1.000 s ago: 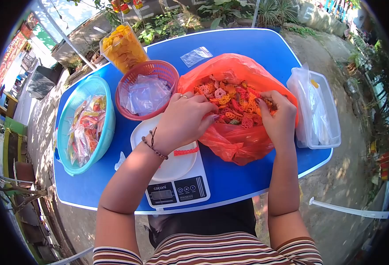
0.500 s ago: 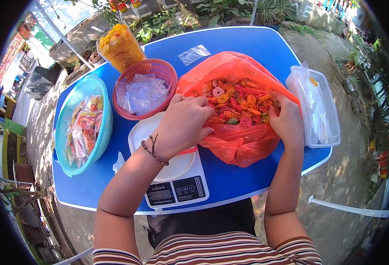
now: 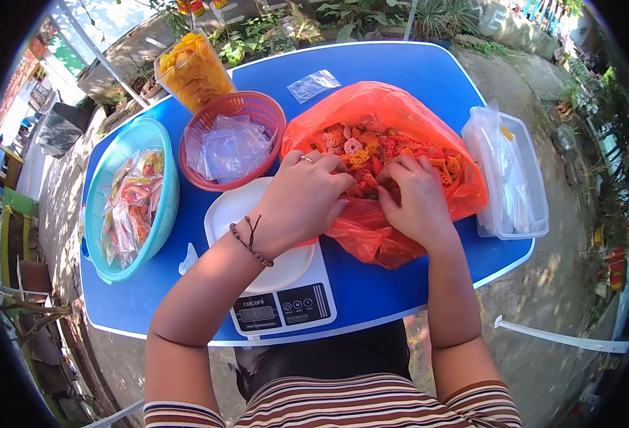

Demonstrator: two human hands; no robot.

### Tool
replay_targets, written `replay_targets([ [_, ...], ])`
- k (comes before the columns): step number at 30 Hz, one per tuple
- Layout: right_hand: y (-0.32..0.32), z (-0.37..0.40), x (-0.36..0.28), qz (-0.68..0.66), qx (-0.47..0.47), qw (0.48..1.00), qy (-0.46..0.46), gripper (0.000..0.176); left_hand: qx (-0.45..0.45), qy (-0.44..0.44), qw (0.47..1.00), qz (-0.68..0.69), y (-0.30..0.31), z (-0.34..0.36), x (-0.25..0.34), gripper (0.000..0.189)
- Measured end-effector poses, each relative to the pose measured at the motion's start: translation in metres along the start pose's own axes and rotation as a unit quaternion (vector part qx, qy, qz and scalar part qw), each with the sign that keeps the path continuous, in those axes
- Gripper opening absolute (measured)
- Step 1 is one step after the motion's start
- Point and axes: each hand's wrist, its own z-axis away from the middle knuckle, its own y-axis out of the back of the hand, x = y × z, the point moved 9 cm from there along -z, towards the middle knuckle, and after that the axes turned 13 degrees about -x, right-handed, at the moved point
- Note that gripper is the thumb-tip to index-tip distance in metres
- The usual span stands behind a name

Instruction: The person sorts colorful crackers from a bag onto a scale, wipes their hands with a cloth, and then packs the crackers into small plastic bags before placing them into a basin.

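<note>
A red plastic bag lies wide open on the table, full of colourful lattice-shaped crackers. My left hand is curled over the bag's left rim, its fingertips partly hidden against the plastic. Inside the bag's mouth, my right hand has thumb and fingers bent together around some crackers near the middle of the heap. Beneath my left wrist is a white kitchen scale with a round white plate on it. A bit of red shows beside the plate, mostly covered by my hand.
On the blue table, a red basket holds clear bags, and a turquoise basket holds filled packets. A tub of yellow chips stands at the back left. One clear bag lies behind; a plastic container sits right.
My right hand has moved left from the bag's right rim into the crackers. My left hand stays at the left rim, only slightly shifted.
</note>
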Motion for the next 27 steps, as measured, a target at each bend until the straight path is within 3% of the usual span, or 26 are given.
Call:
replay_targets([
  [2, 0.002, 0.002, 0.003, -0.003, 0.000, 1.000, 0.000, 0.012, 0.007, 0.008, 1.000, -0.009, 0.000, 0.003, -0.006, 0.024],
  [5, 0.014, 0.004, -0.001, -0.066, 0.079, 0.993, 0.053, 0.011, 0.034, 0.022, 0.999, -0.029, 0.002, 0.004, -0.015, 0.019],
  [8, 0.006, 0.001, 0.017, -0.335, 0.049, 0.941, -0.029, 0.009, 0.069, 0.037, 0.997, -0.007, 0.011, 0.006, -0.019, 0.017],
  [11, -0.002, -0.001, 0.025, -0.483, 0.052, 0.874, -0.009, 0.013, 0.102, 0.047, 0.991, 0.073, 0.021, 0.011, -0.025, 0.016],
  [16, 0.007, 0.003, 0.028, -0.464, 0.096, 0.880, -0.022, 0.013, 0.121, 0.034, 0.964, 0.233, 0.026, 0.019, -0.040, 0.021],
  [27, 0.010, 0.005, 0.030, -0.379, 0.157, 0.912, -0.015, 0.012, 0.074, 0.033, 0.927, 0.366, 0.016, 0.017, -0.044, 0.026],
])
